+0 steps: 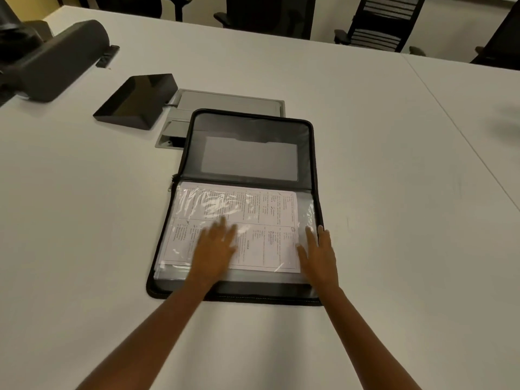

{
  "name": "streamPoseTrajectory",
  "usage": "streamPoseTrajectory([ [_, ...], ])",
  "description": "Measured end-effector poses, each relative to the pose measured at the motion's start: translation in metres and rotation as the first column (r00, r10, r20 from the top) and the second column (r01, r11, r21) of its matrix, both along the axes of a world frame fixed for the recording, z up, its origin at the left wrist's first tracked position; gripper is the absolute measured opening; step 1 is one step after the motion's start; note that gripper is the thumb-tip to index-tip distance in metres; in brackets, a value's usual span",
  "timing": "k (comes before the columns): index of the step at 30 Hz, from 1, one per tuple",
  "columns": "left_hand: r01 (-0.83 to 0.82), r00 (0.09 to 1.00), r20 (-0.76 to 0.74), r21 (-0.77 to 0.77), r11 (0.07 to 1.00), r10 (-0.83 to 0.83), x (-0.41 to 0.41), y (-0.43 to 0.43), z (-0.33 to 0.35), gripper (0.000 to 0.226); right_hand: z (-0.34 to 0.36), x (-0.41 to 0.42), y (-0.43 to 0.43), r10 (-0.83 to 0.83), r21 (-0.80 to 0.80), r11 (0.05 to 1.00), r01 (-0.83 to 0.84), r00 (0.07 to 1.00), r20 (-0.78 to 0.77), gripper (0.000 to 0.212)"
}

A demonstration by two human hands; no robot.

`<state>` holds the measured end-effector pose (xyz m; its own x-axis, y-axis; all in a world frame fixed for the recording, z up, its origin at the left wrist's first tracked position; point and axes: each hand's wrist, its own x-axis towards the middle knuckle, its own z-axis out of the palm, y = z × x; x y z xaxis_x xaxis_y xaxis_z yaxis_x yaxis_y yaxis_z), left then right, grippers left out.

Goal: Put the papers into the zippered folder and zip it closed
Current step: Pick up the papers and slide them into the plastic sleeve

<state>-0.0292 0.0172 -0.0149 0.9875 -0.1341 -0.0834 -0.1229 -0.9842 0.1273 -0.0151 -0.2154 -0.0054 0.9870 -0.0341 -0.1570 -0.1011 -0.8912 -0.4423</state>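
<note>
While the folder (247, 153) lies open on the bench (84, 220) in front of me, I see the papers (253, 209) in its near half, under a clear plastic sheet. My hands are apart, both flat with fingers straight, gripping nothing: the left hand (215, 243), blurred, rests on the papers, and the right hand (320, 251) lies at the folder's right edge. A zip pull (170, 188) sits at the left by the fold. Beyond the folder are a grey panel (230, 101) and a black box (138, 101), with chairs (385, 21) further back.
</note>
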Motion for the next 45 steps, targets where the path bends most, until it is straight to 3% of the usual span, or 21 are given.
streamPoseTrajectory([
  [4,-0.252,0.967,-0.021,0.116,0.961,0.256,-0.005,0.056,0.003,0.057,-0.012,-0.015,0.005,0.016,-0.154,0.988,-0.026,0.998,-0.067,0.055],
  [7,-0.407,0.906,-0.110,0.051,0.912,0.410,-0.013,0.073,0.004,0.058,-0.016,-0.021,0.007,0.006,-0.208,0.978,-0.021,0.997,-0.072,0.055],
  [15,-0.455,0.885,-0.175,-0.122,0.882,0.432,-0.015,0.059,0.013,0.057,-0.008,-0.013,0.002,0.011,-0.213,0.977,-0.025,0.998,-0.065,0.051],
  [18,-0.489,0.864,-0.203,-0.114,0.865,0.461,-0.017,0.042,0.015,0.062,-0.006,-0.007,-0.008,0.021,-0.261,0.965,-0.036,0.998,-0.061,0.051],
  [24,-0.451,0.862,-0.267,-0.015,0.892,0.431,-0.038,-0.007,0.014,0.072,-0.003,0.004,-0.029,-0.026,-0.342,0.940,0.003,0.998,-0.063,0.054],
  [31,-0.390,0.858,-0.354,0.024,0.921,0.372,-0.043,-0.065,0.028,0.081,-0.005,-0.002,-0.035,-0.107,-0.232,0.969,0.090,0.992,-0.062,0.052],
  [36,-0.265,0.902,-0.377,-0.106,0.958,0.208,-0.043,-0.091,0.037,0.063,-0.008,-0.007,-0.033,-0.140,-0.176,0.975,0.133,0.990,-0.027,0.051],
  [39,-0.172,0.942,-0.323,-0.227,0.959,0.093,-0.036,-0.088,0.040,0.039,-0.009,-0.011,-0.032,-0.179,-0.171,0.970,0.174,0.984,-0.014,0.051],
  [45,-0.036,0.999,-0.028,-0.072,0.997,0.035,0.006,-0.037,0.034,0.039,-0.016,-0.034,-0.027,-0.261,-0.188,0.947,0.260,0.965,0.022,0.051],
])
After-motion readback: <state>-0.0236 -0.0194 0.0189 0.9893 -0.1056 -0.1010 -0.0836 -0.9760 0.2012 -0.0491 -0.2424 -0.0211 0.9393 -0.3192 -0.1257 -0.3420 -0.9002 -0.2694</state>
